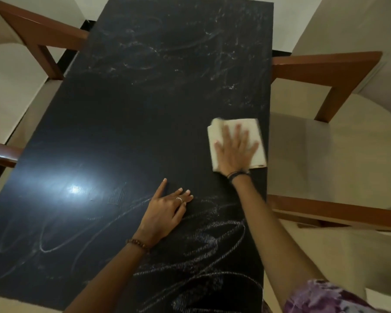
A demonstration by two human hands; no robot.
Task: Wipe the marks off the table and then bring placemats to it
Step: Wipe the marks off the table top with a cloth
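The right hand [234,150] is pressing flat, fingers open, on the soft, light cloth [255,143] near the right edge of the dark table [127,123], while the left hand [165,211] is resting open among the chalk marks [203,249].

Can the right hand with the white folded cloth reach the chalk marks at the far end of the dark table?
Probably not from here: the right hand is already stretched to mid-table, and the far chalk marks lie well beyond.
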